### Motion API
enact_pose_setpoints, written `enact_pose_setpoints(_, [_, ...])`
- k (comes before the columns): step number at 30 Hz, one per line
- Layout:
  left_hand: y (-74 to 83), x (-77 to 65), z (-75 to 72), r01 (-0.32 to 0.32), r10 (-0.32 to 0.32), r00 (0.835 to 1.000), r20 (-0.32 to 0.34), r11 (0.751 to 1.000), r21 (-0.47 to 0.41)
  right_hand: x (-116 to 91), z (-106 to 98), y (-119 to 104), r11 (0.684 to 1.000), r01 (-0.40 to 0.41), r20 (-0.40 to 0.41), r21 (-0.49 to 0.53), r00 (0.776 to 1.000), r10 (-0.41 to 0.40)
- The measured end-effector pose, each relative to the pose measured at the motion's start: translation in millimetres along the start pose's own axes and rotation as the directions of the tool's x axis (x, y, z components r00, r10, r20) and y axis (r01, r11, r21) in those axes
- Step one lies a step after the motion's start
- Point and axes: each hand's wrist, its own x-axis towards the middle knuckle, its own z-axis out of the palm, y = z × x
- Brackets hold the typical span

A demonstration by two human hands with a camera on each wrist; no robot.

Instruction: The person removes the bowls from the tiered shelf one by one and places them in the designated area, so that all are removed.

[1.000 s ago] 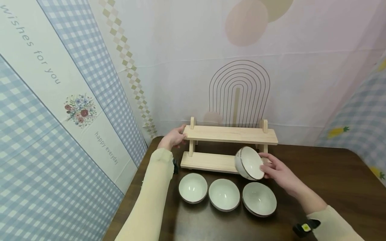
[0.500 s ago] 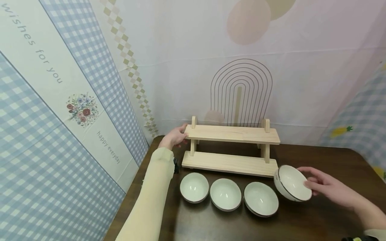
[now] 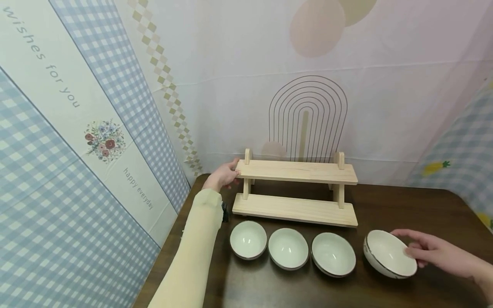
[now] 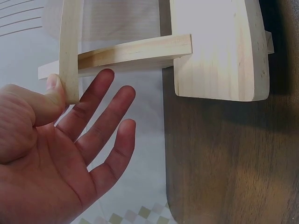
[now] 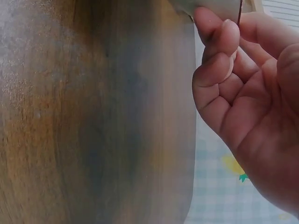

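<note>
A two-tier wooden shelf rack (image 3: 296, 171) stands at the back of the table. At its left end my left hand (image 3: 222, 175) pinches the upper board; in the left wrist view the thumb (image 4: 55, 88) lies on the board and the other fingers spread below it. My right hand (image 3: 433, 252) grips the rim of a white bowl (image 3: 389, 254) with a dark edge. That bowl tilts to the right, at the right end of the row; whether it touches the table I cannot tell. In the right wrist view only a bit of the bowl (image 5: 219, 8) shows above the fingers.
Three similar bowls stand upright in a row before the rack: left bowl (image 3: 248, 240), middle bowl (image 3: 288, 249), right bowl (image 3: 333, 255). The dark wooden table (image 3: 285, 291) meets a printed cloth (image 3: 215, 107) behind and at the left.
My right hand has carried the bowl from in front of the rack's right part rightward and down to beside the row. My left hand stays on the rack.
</note>
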Motion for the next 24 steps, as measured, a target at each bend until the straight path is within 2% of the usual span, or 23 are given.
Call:
enact_pose_setpoints(10, [-0.7,0.8,-0.6,-0.009,0.009,1.0,0.016,1.0,0.017,5.4,5.5,-0.4,1.0,-0.017,0.02,0.006,1.0,0.017])
enact_pose_setpoints(17, [-1.0,1.1,-0.1,-0.004,0.003,1.0,0.017,1.0,0.023,6.0,12.4,2.6,0.998,-0.025,0.055,0.05,0.998,0.023])
enact_pose_setpoints(24, [1.6,1.4,-0.4,-0.008,0.007,1.0,0.022,0.999,0.048,7.8,13.6,-0.9,0.999,-0.041,0.024,0.002,0.999,0.041])
